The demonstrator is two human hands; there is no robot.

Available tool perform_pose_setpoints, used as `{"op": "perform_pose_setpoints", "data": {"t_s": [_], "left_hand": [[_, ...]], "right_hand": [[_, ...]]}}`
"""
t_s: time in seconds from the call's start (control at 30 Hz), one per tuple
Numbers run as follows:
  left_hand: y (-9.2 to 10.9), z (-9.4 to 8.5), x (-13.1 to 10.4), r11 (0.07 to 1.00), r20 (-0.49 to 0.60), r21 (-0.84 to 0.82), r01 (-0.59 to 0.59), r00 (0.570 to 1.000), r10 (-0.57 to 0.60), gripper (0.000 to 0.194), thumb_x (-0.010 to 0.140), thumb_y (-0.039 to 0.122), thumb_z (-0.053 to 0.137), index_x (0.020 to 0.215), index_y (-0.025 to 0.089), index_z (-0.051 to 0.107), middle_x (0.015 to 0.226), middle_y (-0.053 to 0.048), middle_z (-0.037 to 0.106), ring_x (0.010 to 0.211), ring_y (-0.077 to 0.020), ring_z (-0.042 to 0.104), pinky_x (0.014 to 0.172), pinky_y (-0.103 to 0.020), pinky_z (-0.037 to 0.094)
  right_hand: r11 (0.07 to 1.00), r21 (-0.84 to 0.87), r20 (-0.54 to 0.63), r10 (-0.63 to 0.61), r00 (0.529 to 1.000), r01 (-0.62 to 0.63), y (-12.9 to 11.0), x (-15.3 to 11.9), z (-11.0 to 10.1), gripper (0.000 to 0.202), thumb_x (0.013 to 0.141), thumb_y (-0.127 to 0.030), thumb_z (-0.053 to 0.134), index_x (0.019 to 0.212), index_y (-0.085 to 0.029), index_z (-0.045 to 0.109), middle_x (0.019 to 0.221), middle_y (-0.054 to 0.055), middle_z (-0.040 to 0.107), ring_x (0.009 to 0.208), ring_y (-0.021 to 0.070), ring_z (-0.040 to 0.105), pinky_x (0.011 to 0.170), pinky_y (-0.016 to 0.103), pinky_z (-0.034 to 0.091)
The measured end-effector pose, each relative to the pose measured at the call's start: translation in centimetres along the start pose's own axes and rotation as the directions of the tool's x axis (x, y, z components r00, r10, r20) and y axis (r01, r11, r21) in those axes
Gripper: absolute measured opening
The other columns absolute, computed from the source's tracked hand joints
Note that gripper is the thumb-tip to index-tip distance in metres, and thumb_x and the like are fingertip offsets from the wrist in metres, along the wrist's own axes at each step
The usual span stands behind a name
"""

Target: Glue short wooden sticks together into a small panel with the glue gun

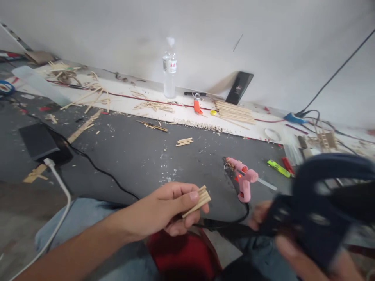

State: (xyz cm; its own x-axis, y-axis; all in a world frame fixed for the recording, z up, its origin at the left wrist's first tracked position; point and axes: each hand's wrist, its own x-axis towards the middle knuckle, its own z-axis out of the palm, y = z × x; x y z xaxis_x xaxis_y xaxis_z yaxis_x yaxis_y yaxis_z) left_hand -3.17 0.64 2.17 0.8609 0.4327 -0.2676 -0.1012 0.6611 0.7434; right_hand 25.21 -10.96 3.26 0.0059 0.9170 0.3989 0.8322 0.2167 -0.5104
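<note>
My left hand [172, 207] is closed in a pinch on several short wooden sticks [202, 201], held side by side like a small raft above my lap. At the lower right, my right hand [304, 253] is wrapped round a large dark blue tool [310, 214] with a loop-shaped part; motion blur hides its exact kind. Between the hands, a pink glue gun [244, 179] lies on the dark table with its orange light lit and a clear glue stick out of its back. A small group of short sticks [184, 142] lies beyond my left hand.
A water bottle [170, 70], an orange-handled tool [197, 106], long sticks [234, 112] and a leaning phone [239, 88] stand or lie along the wall. At left are a black box [41, 140] and cables. A yellow-green marker [279, 168] lies at right.
</note>
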Motion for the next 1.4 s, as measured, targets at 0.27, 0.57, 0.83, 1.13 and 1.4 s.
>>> {"op": "perform_pose_setpoints", "data": {"t_s": [0.27,0.57,0.83,1.13,1.4], "left_hand": [[0.7,-0.9,-2.1,0.991,0.066,0.11,-0.081,0.995,0.074,0.042,0.108,0.051,0.048,0.1,0.014,0.064,0.07,0.004,0.05,0.054,-0.0058,0.036,0.052,-0.018,0.032],[1.1,-0.8,-2.6,0.998,0.057,-0.005,0.056,0.997,-0.055,0.047,0.104,0.059,0.053,0.092,0.015,0.063,0.066,0.004,0.047,0.05,-0.0057,0.035,0.04,-0.015,0.023],[1.1,-0.8,-2.1,0.99,0.067,-0.067,0.122,0.991,-0.117,0.052,0.1,0.063,0.055,0.085,0.014,0.061,0.064,0.004,0.049,0.041,-0.0029,0.033,0.036,-0.014,0.024],[0.3,-0.6,-1.5,0.966,0.016,-0.225,0.129,0.992,-0.128,0.039,0.104,0.049,0.051,0.088,0.015,0.063,0.058,0.004,0.046,0.039,-0.0052,0.03,0.034,-0.016,0.02],[0.0,-0.6,-1.5,0.933,0.047,-0.302,0.194,0.981,-0.189,0.043,0.103,0.05,0.05,0.085,0.014,0.064,0.052,0.006,0.041,0.036,-0.0063,0.025,0.032,-0.018,0.018]], "right_hand": [[0.97,0.237,0.267,-0.12,0.956,0.056,-3.5,4.0,5.6,0.007,0.095,-0.019,0.057,0.099,-0.023,0.062,0.077,-0.004,0.068,0.062,0.0137,0.066,0.054,0.019,0.053],[0.941,0.338,0.445,-0.155,0.882,-0.005,-2.2,3.6,6.9,0.016,0.099,-0.023,0.054,0.114,-0.022,0.057,0.096,0.002,0.069,0.074,0.0137,0.067,0.065,0.02,0.055],[0.948,0.314,0.507,-0.12,0.854,-0.053,-1.5,3.1,7.0,0.012,0.103,-0.027,0.052,0.114,-0.025,0.056,0.093,-0.002,0.068,0.075,0.0107,0.066,0.069,0.018,0.054],[0.962,0.272,0.482,-0.124,0.867,-0.014,-1.0,3.1,7.2,0.005,0.1,-0.021,0.052,0.099,-0.024,0.057,0.08,-0.004,0.065,0.062,0.0093,0.061,0.056,0.018,0.049],[0.956,0.276,0.592,-0.084,0.802,-0.104,-1.3,3.9,6.6,0.012,0.097,-0.021,0.051,0.101,-0.026,0.062,0.087,-0.004,0.07,0.072,0.0101,0.068,0.066,0.014,0.056]]}}
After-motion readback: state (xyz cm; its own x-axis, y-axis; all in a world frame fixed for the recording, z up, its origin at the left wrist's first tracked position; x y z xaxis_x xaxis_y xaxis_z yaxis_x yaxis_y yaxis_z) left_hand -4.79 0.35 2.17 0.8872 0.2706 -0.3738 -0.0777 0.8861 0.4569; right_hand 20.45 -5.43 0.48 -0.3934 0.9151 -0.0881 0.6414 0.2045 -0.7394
